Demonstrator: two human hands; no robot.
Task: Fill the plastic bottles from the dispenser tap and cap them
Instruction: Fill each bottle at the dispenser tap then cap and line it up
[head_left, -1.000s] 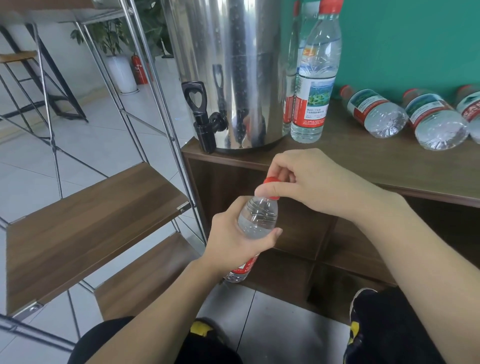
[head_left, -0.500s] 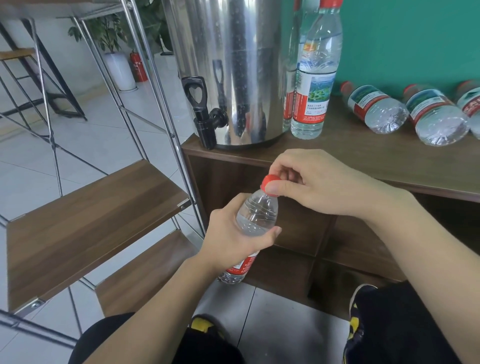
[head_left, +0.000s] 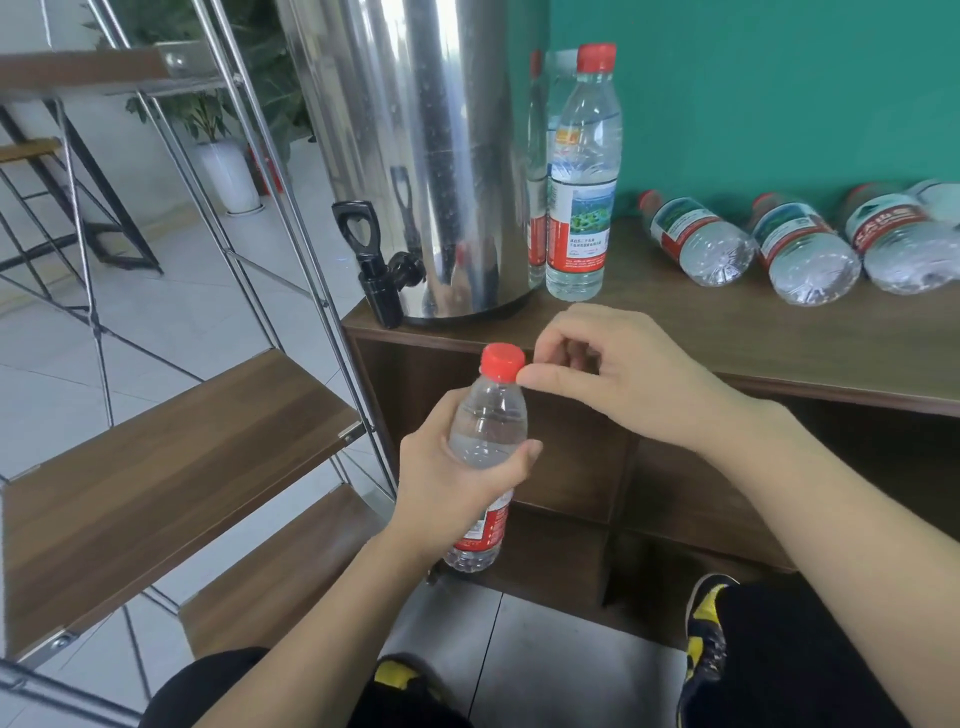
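While the right hand (head_left: 618, 379) has curled fingers (head_left: 540, 375) touching the red cap (head_left: 502, 362), the left hand (head_left: 457, 478) grips the bottle (head_left: 488, 431) below the desk (head_left: 727, 332). An under-tightened cap could leak.

Open air below the tap (head_left: 382, 291); the shelf rack (head_left: 291, 249) crowds its left, while an upright bottle (head_left: 579, 208) and three lying bottles (head_left: 800, 249) block the surface (head_left: 675, 332).
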